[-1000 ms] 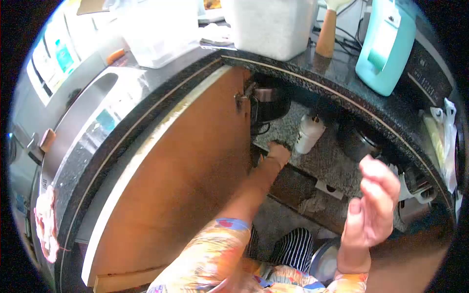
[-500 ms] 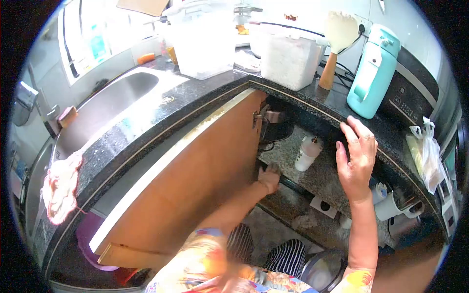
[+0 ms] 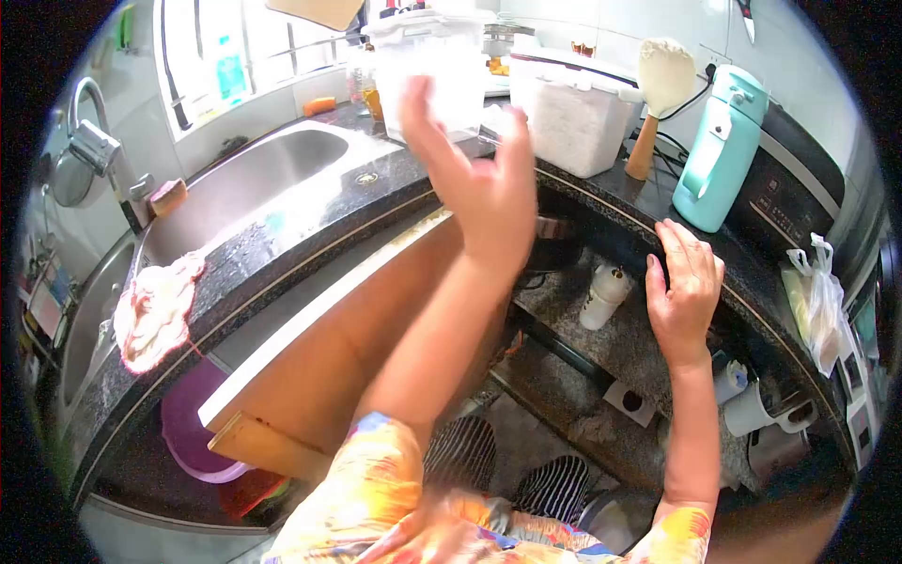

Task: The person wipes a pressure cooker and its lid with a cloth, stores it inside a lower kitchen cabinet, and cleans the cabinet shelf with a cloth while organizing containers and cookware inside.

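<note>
My left hand (image 3: 487, 202) is raised in front of the counter's back corner, empty, with thumb and fingers spread; it is slightly blurred. Behind its fingers stands a clear plastic container (image 3: 442, 85), partly covered. Below my left forearm the wooden cabinet door (image 3: 348, 348) hangs open. My right hand (image 3: 686, 296) rests against the front edge of the black stone counter (image 3: 310, 211), fingers stretched and thumb apart, holding nothing. Just left of it, inside the open cabinet, a white bottle (image 3: 606, 296) stands on a dusty shelf.
A teal flask (image 3: 722, 155), a rice-filled container (image 3: 568, 117) and a wooden-handled paddle (image 3: 644, 146) stand on the counter. At left are a steel sink (image 3: 254, 179) and a pink cloth (image 3: 158, 305). A plastic bag (image 3: 813, 305) hangs at right; a purple basin (image 3: 193, 423) sits below.
My left hand has come up from the cabinet shelf's edge to above counter height, its fingers now spread. My right hand stays at the counter edge. The view has shifted slightly.
</note>
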Demonstrator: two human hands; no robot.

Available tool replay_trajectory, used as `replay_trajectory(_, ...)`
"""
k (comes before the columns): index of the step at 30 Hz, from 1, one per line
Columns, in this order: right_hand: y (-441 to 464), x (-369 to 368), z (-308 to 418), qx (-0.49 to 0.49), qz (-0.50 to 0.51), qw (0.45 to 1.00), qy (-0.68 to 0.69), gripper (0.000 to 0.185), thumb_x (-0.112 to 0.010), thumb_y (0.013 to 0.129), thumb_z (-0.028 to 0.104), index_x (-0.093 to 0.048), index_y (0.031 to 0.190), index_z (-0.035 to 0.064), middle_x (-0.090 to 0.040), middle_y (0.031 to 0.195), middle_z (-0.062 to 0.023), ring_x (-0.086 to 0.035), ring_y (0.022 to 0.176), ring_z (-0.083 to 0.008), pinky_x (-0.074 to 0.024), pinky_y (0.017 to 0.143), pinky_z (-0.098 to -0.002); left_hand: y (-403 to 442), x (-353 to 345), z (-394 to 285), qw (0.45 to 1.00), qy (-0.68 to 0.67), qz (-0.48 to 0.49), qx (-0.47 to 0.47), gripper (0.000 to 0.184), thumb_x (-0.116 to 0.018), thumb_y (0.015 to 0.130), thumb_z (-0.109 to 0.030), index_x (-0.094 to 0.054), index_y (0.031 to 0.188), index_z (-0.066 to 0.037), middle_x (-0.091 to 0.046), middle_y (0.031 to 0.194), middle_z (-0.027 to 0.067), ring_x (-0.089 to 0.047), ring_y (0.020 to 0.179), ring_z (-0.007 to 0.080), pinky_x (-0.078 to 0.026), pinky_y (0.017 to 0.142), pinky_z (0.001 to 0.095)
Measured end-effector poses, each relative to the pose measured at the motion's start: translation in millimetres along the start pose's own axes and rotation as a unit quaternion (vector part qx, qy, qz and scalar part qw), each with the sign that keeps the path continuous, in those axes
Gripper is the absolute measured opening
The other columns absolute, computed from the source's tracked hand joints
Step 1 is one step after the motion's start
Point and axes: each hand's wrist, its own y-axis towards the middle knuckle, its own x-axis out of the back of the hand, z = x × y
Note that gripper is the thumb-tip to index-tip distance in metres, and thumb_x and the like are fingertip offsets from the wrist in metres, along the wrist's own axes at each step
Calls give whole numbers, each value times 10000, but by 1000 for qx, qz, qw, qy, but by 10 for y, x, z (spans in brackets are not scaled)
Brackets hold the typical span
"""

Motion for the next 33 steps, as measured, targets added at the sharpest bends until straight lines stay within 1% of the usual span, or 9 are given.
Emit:
replay_trajectory(2,22,19,18,-3,4,1000,0,390,-667,742,69,-614,1128,46,-610,1140,-77,-562,1007,-242,-410,868,-384,342,-195,423,993,-96,-37,50,905,-725,729,-85,-146,1417,24,-213,1429,229,-235,1348,354,-178,1122,420)
replay_trajectory(4,-2,19,3,-2,9,1000,-2,383,-665,745,79,-616,1123,42,-604,1147,-75,-557,1020,-239,-409,868,-382,521,-360,807,982,90,-53,155,1133,-803,679,-178,1,1455,9,-47,1497,274,-109,1408,377,-135,1146,437)
replay_trajectory(7,-27,18,-6,9,4,1000,-4,382,-663,748,84,-615,1124,42,-598,1156,-75,-555,1023,-236,-408,872,-381,750,-398,906,926,243,0,288,1293,-856,619,-283,82,1468,-17,74,1507,304,-56,1420,399,-127,1154,451)
replay_trajectory(10,-47,7,-17,9,7,1000,1,376,-662,753,89,-614,1122,42,-593,1164,-71,-549,1035,-233,-406,878,-383,847,-284,788,872,380,60,303,1393,-880,567,-370,131,1470,-49,-5,1513,309,-114,1422,357,-145,1156,439)
replay_trajectory(12,-67,9,-25,5,4,1000,5,370,-659,758,88,-612,1122,41,-591,1168,-68,-545,1043,-231,-406,885,-384,929,-219,795,851,419,110,296,1370,-883,557,-372,89,1459,-25,-64,1487,303,-156,1400,353,-176,1145,430)
replay_trajectory(17,-83,-3,-83,13,1,1000,14,383,-664,754,90,-607,1129,41,-587,1174,-67,-546,1037,-230,-406,892,-389,1074,61,1057,859,355,259,261,1320,-891,533,-380,-18,1432,34,-209,1421,290,-261,1347,342,-254,1117,407)
replay_trajectory(21,-100,-12,-75,14,-6,1000,15,375,-667,747,95,-612,1114,40,-591,1162,-69,-550,1025,-230,-409,877,-389,1127,146,1175,857,316,313,259,1285,-898,514,-385,-103,1410,81,-325,1368,279,-344,1304,333,-316,1094,389)
replay_trajectory(26,-60,-8,-71,14,-16,1000,12,356,-668,741,99,-617,1087,34,-594,1135,-74,-553,996,-235,-410,847,-392,1106,170,1541,884,266,272,273,1202,-914,494,-293,-190,1374,88,-423,1311,265,-440,1239,323,-370,1065,385)
replay_trajectory(33,-68,-3,-42,7,-18,1000,8,352,-668,739,90,-620,1082,33,-591,1136,-72,-547,1001,-237,-409,847,-391,1079,156,1454,895,261,230,279,1243,-907,511,-268,-112,1407,65,-417,1315,283,-451,1225,345,-402,1026,457)
